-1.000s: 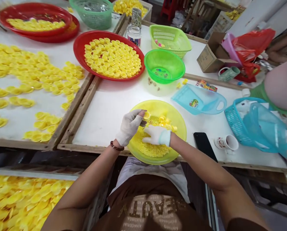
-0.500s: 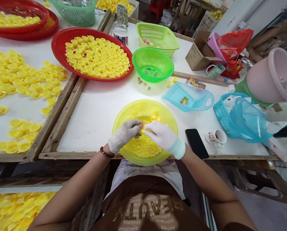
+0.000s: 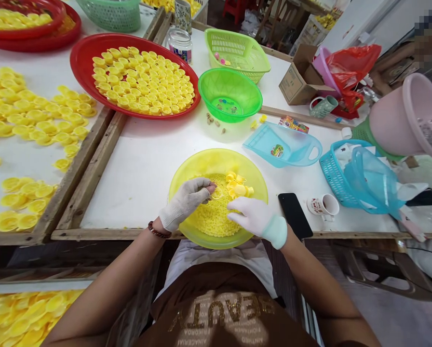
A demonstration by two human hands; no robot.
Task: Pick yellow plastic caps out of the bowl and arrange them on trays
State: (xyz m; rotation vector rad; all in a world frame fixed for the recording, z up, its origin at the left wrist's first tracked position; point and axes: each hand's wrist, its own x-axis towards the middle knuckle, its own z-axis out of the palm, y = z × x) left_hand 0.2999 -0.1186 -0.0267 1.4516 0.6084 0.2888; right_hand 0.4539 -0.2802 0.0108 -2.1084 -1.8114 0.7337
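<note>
My left hand (image 3: pixel 189 202), in a white knit glove with a bare fingertip showing, pinches a small yellow plastic cup (image 3: pixel 216 194) over a yellow bowl (image 3: pixel 187 166). The cup's rim faces up; the fingers partly cover it. My right hand (image 3: pixel 252 216), also in a white glove, is over the right side of the bowl with thumb and fingertips slightly apart. Nothing shows between them. Just below its fingertips lie many tiny yellow pellets (image 3: pixel 216 224) in the bowl. A small heap of yellow cups (image 3: pixel 238 185) rests on the pellets near the bowl's far right side.
A red tray (image 3: pixel 80 60) full of yellow cups stands at back left, with a green basin (image 3: pixel 250 94) beside it. To the right are a blue scoop (image 3: pixel 295 149), a black phone (image 3: pixel 294 214), a mug (image 3: pixel 322 206) and a blue basket (image 3: pixel 333 176). A wooden strip (image 3: pixel 89 178) edges the table.
My right hand has moved right and slightly down, away from the cup in my left hand. The heap of cups now shows more fully. My left hand stays nearly in place.
</note>
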